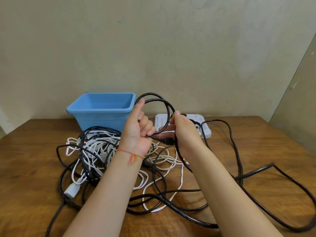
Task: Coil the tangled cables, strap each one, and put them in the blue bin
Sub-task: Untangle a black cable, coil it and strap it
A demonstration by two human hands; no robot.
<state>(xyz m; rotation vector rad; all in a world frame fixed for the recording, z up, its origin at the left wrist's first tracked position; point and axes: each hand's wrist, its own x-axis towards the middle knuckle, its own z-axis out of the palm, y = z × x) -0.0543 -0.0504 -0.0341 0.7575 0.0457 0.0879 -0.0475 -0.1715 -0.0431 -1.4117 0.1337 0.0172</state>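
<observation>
My left hand [137,129] is closed around two loops of a thick black cable [154,98], held upright above the table. My right hand [185,132] pinches the same cable beside the loops, near its black plug [168,141]. The rest of that cable [237,151] trails off to the right across the table and back toward me. A tangle of black and white cables [97,147] lies under my left forearm. The blue bin [102,109] stands open at the back, left of my hands, with nothing visible inside.
A white tray [204,132] lies behind my right hand with dark items on it, partly hidden. A white plug [72,189] sits at the pile's front left. The wooden table [273,142] ends at a wall behind.
</observation>
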